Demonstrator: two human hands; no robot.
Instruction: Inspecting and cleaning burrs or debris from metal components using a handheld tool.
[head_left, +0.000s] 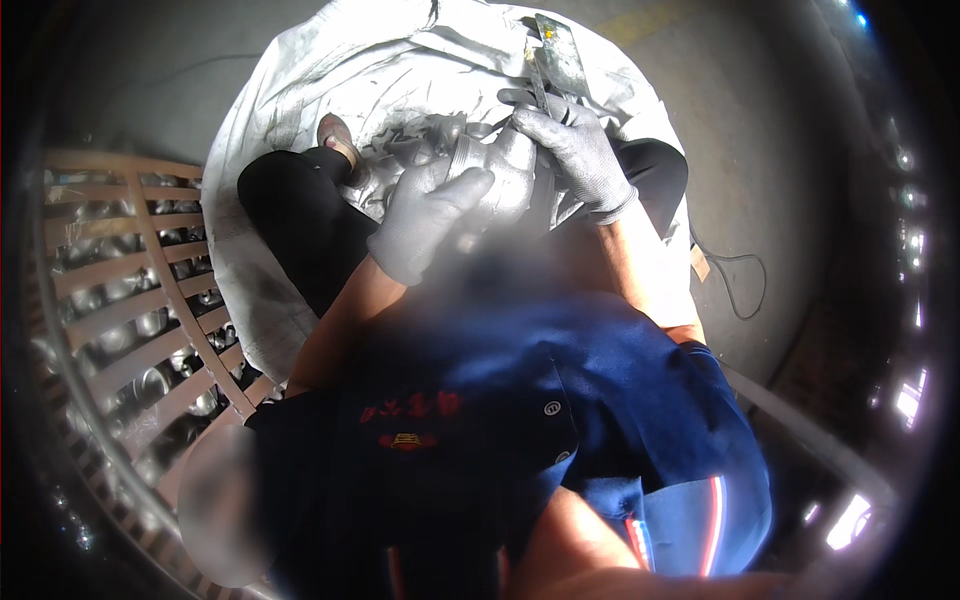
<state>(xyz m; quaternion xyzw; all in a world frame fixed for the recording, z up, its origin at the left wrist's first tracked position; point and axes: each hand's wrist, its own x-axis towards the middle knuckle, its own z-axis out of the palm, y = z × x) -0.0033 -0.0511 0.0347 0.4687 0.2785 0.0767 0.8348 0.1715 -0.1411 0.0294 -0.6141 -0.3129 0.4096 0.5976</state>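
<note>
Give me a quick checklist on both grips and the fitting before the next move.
1. Left grip on the threaded metal fitting: ok, thumb against it.
2. Right grip on the thin tool: ok, apparently held.
3. Tool touching fitting: cannot tell.
4. Grey gloves on both sides: ok.
5. Fitting's near end clearly visible: not ok, blurred.
6. Slatted crate apart from both grips: ok, off left.

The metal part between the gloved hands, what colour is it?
The metal part is silvery grey; the head view shows it best.
</note>
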